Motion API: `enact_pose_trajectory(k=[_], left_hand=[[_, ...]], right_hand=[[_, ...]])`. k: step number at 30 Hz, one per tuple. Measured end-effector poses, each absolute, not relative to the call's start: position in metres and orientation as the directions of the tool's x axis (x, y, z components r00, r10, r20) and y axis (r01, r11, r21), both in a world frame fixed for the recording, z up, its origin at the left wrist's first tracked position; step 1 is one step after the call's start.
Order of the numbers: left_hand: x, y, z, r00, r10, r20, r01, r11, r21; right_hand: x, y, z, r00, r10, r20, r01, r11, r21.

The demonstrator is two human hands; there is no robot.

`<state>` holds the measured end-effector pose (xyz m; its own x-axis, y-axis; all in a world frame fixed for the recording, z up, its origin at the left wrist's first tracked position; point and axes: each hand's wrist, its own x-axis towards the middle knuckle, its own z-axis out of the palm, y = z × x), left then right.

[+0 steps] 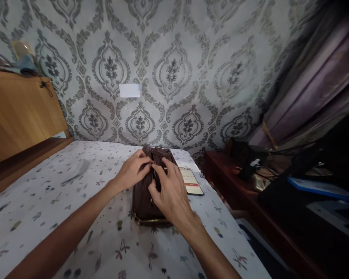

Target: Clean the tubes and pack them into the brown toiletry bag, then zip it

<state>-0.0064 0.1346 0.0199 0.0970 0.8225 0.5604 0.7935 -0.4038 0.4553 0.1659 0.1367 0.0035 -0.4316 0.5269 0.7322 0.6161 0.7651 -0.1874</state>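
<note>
A dark brown handbag (142,199) with gold-coloured zips and a short handle lies on the patterned bed sheet. My left hand (135,170) is at its upper left part, thumb and fingertips closed together on the bag beside a lengthwise zip. Over the right side of the bag rests my right hand (173,190). Its index fingertip is close to the left fingertips at the zip, and its thumb sits apart, lower on the bag. Whether the right fingers touch a zip pull is too small to tell. A lit phone (193,184) lies just right of the bag.
A pale, thin item (80,168) lies on the sheet (104,240) at left, near a wooden headboard (20,112). At right stands a dark red table (238,193) with cables and a blue-edged object (317,186). A patterned wall (174,77) rises behind the bed.
</note>
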Motion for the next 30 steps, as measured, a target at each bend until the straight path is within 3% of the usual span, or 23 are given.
enact_pose_trajectory(k=[5, 11, 16, 18, 25, 30], left_hand=[[-0.013, 0.133, 0.033, 0.152, 0.878, 0.455, 0.730, -0.410, 0.547], [-0.018, 0.143, 0.031, 0.117, 0.908, 0.403, 0.622, -0.383, 0.683], [-0.023, 0.145, 0.038, 0.156, 0.971, 0.181, 0.474, -0.234, 0.849], [-0.025, 0.145, 0.044, 0.210, 0.970, 0.124, 0.480, -0.213, 0.851], [-0.032, 0.142, 0.057, 0.359, 0.917, 0.177, 0.580, -0.367, 0.727], [-0.043, 0.143, 0.057, 0.416, 0.906, 0.077, 0.492, -0.296, 0.819]], right_hand=[[0.166, 0.137, 0.007, -0.424, 0.531, 0.734, 0.606, 0.768, -0.206], [0.166, 0.140, 0.006, -0.388, 0.580, 0.716, 0.550, 0.769, -0.325], [0.165, 0.139, 0.005, -0.363, 0.595, 0.717, 0.550, 0.758, -0.351], [0.164, 0.138, 0.006, -0.370, 0.599, 0.710, 0.572, 0.749, -0.334], [0.164, 0.137, 0.007, -0.422, 0.583, 0.694, 0.610, 0.749, -0.258], [0.167, 0.136, 0.012, -0.465, 0.571, 0.677, 0.616, 0.758, -0.216]])
